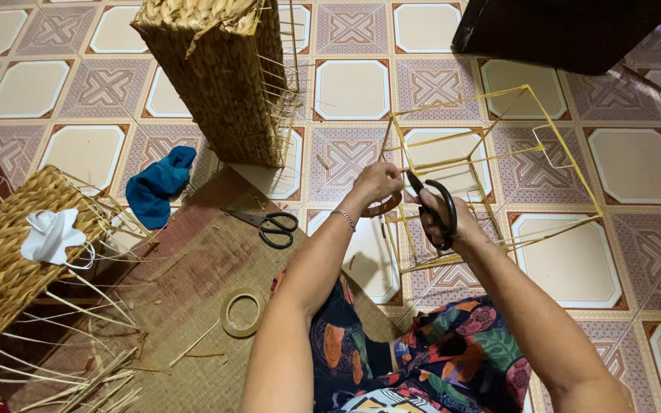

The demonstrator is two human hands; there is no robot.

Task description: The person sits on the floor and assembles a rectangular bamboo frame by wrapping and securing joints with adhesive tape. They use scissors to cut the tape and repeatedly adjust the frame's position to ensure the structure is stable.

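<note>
The floor (350, 88) is tiled in a repeating pattern: cream octagons framed in rust-brown alternate with grey squares bearing a crossed motif. A brown woven mat (193, 283) covers the lower left part of it. At the top right stands a dark piece of furniture (560, 30), only its lower part in view. The light is soft and even.

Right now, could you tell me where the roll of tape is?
The roll of tape lies flat on the brown mat, left of the person's left forearm and below the spare black scissors.
</note>
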